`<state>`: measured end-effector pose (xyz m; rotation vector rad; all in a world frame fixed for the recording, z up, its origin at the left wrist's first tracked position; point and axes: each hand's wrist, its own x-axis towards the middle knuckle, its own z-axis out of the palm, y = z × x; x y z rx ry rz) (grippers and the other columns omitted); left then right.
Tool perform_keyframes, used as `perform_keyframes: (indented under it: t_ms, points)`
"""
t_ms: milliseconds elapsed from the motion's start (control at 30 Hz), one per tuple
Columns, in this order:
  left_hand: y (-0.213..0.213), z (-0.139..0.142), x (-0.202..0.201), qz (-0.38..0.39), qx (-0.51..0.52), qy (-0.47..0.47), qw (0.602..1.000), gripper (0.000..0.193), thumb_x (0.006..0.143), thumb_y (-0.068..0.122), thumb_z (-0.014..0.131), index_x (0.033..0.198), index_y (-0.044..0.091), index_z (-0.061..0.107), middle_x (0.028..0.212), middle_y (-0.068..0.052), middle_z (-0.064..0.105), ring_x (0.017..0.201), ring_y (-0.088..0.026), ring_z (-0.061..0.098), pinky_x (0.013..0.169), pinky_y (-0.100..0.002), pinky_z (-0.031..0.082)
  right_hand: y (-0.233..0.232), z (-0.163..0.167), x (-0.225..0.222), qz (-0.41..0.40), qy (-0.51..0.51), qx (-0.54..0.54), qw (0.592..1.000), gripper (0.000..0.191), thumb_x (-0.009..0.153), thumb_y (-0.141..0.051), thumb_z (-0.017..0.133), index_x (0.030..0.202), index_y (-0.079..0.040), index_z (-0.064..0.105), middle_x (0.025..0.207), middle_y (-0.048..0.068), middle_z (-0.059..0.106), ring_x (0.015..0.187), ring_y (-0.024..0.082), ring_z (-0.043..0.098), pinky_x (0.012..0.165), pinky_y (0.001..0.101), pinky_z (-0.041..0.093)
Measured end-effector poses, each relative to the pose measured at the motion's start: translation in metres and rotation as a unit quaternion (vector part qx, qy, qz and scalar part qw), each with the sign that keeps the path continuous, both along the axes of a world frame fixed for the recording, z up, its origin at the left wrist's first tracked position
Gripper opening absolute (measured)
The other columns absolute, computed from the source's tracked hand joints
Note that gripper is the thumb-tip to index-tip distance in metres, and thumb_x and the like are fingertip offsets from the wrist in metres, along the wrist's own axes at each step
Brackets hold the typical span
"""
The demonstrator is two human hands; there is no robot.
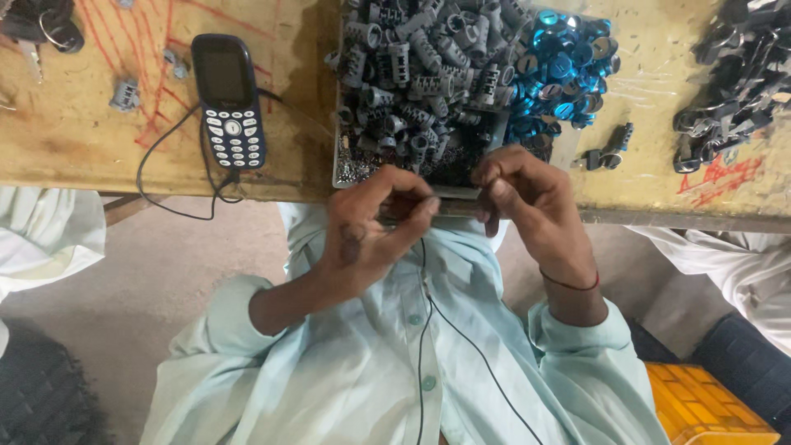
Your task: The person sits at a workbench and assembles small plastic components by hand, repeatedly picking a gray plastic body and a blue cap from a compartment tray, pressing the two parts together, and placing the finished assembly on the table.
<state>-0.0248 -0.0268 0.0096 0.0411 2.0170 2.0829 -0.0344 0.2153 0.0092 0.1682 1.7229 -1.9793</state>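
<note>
My left hand [372, 235] is held just under the table's front edge, thumb and fingers pinched on a small metal part that is mostly hidden by the fingertips. My right hand [527, 206] is close beside it on the right, its fingers curled together near the tray's front rim. Whatever they pinch is hidden. A shallow tray [339, 169] right above both hands is heaped with several grey metal cylinder parts [416, 66]. A pile of shiny blue round caps [560, 70] lies against the tray's right side.
A dark keypad phone [231, 99] with a black cable lies on the wooden table [74, 132] at left. Loose grey pieces [125, 95], keys [45, 29], and a black parts pile [733, 82] lie around. An orange crate [709, 408] sits lower right. Other people's white sleeves [45, 235] flank me.
</note>
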Motion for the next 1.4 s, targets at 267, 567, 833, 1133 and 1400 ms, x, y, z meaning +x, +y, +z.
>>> perform_keyframes:
  t_ms: [267, 567, 833, 1133, 1400]
  points:
    - [0.022, -0.002, -0.001, -0.050, 0.113, 0.099, 0.987, 0.025, 0.106, -0.003, 0.063, 0.130, 0.003, 0.066, 0.113, -0.012, 0.073, 0.097, -0.017, 0.077, 0.087, -0.028, 0.068, -0.014, 0.010, 0.018, -0.009, 0.059, -0.060, 0.996, 0.013, 0.111, -0.015, 0.056, 0.115, -0.003, 0.054, 0.120, 0.009, 0.054, 0.096, 0.013, 0.060, 0.069, 0.0270, 0.056]
    - [0.018, 0.000, -0.001, -0.073, 0.040, 0.213, 0.974, 0.040, 0.097, -0.016, 0.067, 0.132, 0.003, 0.065, 0.112, -0.010, 0.072, 0.095, -0.018, 0.076, 0.080, -0.026, 0.065, -0.020, 0.017, 0.035, -0.040, 0.073, 0.002, 0.997, 0.012, 0.112, -0.009, 0.053, 0.115, 0.003, 0.054, 0.114, 0.009, 0.054, 0.088, 0.013, 0.060, 0.073, 0.0280, 0.056]
    - [0.023, 0.010, 0.004, -0.006, -0.043, 0.221, 0.974, 0.029, 0.095, -0.008, 0.074, 0.122, 0.001, 0.066, 0.110, -0.011, 0.073, 0.097, -0.021, 0.077, 0.083, -0.030, 0.062, -0.027, 0.019, 0.038, -0.030, 0.238, 0.167, 0.956, 0.011, 0.111, -0.007, 0.059, 0.116, 0.001, 0.053, 0.117, 0.010, 0.053, 0.089, 0.012, 0.059, 0.075, 0.0258, 0.055]
    - [0.009, 0.005, -0.007, -0.115, 0.115, 0.025, 0.986, 0.012, 0.097, 0.001, 0.071, 0.109, 0.000, 0.069, 0.104, -0.008, 0.072, 0.090, -0.013, 0.078, 0.080, -0.025, 0.065, -0.019, 0.032, 0.017, 0.020, -0.045, -0.087, 0.995, 0.035, 0.108, -0.013, 0.057, 0.136, -0.007, 0.037, 0.124, 0.012, 0.055, 0.094, 0.014, 0.063, 0.071, 0.0279, 0.056]
    - [0.014, -0.003, -0.010, -0.094, 0.066, -0.026, 0.993, 0.011, 0.094, 0.006, 0.076, 0.104, 0.002, 0.075, 0.096, -0.005, 0.076, 0.083, -0.007, 0.073, 0.076, -0.021, 0.061, 0.014, 0.037, -0.014, 0.242, 0.288, 0.642, 0.668, 0.016, 0.088, -0.014, 0.074, 0.101, -0.008, 0.065, 0.100, 0.008, 0.062, 0.094, 0.029, 0.066, 0.068, 0.0433, 0.050]
